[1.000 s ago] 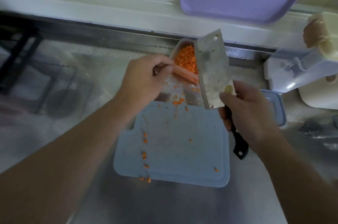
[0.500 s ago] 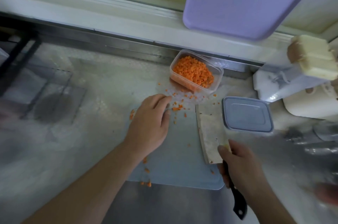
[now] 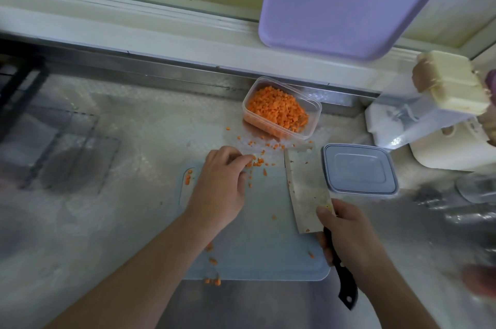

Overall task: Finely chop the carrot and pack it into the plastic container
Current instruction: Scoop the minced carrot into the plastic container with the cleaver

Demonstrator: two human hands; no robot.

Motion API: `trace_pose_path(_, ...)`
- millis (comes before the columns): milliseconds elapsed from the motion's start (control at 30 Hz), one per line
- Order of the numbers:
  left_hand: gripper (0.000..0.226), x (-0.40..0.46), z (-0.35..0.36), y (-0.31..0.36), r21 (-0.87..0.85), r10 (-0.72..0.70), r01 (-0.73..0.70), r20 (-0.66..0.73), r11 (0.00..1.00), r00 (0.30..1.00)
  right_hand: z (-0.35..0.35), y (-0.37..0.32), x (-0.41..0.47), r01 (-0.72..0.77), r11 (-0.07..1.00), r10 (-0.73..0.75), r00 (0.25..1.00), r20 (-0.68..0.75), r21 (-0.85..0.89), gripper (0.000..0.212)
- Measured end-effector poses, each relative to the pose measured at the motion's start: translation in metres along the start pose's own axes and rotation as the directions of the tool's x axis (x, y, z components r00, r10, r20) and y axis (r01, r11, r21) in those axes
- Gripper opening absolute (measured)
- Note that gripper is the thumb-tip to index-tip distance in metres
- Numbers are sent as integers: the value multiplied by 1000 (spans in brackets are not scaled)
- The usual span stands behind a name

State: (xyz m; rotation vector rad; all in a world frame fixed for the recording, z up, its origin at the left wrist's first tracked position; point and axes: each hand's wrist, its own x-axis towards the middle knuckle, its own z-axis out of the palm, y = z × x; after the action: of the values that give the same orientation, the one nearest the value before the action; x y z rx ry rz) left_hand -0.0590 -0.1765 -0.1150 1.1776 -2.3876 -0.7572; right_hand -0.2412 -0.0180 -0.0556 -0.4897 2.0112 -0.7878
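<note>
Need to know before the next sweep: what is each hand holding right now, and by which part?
The right hand grips the cleaver by its black handle, thumb on the blade. The left hand holds nothing whole; its fingertips gather loose carrot bits.

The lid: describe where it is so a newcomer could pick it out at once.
Start at the cutting board on the counter. Right of it, beside the cleaver, lies the lid, flat and apart from the container. It is a grey-blue rounded rectangle with nothing on it, while the container behind it holds chopped carrot.
</note>
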Motion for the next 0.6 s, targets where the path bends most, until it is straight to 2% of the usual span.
trace_pose_path(133, 36, -8, -3, -7, -60, 46, -45, 16, 997, 999, -5, 2, -4, 10, 999, -8, 999, 32, -49, 28)
trace_pose_path(267, 30, -7, -9, -6, -76, 24, -19, 66, 997, 997, -9, 2, -3, 23, 999, -22, 999, 33, -43, 28)
trace_pose_path(433, 55, 17, -11, 8, -21, 34, -30, 190, 999, 981, -5, 2, -3, 40, 998, -37, 997, 68, -44, 30)
trace_pose_path(600, 31, 23, -9, 7, -30, 89, -85, 222, 996, 971, -5, 9, -7, 34, 999, -34, 997, 69, -8, 31)
